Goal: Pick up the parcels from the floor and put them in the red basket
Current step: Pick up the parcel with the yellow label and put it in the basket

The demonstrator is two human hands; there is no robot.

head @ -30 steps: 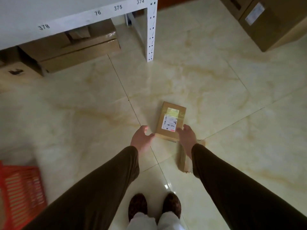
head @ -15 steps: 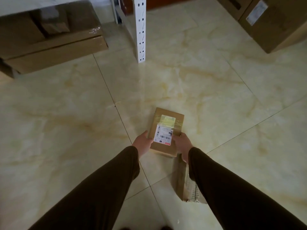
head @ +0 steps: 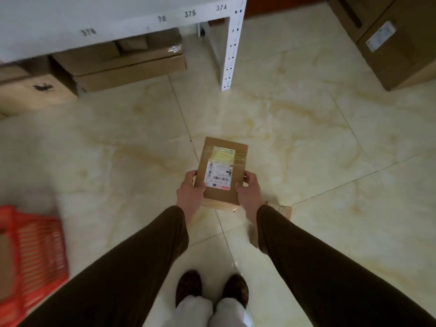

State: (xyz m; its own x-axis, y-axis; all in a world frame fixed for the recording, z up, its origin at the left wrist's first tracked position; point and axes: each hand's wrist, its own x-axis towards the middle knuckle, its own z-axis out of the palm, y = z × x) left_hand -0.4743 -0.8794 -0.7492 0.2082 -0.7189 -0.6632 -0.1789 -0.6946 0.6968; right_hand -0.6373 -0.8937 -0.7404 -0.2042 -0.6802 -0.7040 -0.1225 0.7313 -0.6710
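Observation:
A flat brown cardboard parcel (head: pixel 223 159) with a white barcode label and yellow tape is held above the tiled floor. My left hand (head: pixel 190 193) grips its near left edge and my right hand (head: pixel 249 191) grips its near right edge. A second brown parcel (head: pixel 284 210) lies on the floor under my right forearm, mostly hidden by the sleeve. The red basket (head: pixel 35 251) stands on the floor at the lower left, blurred, and part of it runs out of frame.
A white metal shelf (head: pixel 230 48) with numbers along its edge stands at the back, with cardboard boxes (head: pixel 122 64) under it. Large boxes (head: pixel 396 46) fill the back right corner. My two shoes (head: pixel 211 289) are on the pale tiles below.
Both hands closed on the labelled parcel and lifted it off the floor. The view tilted down and back, so the red basket and my shoes show again.

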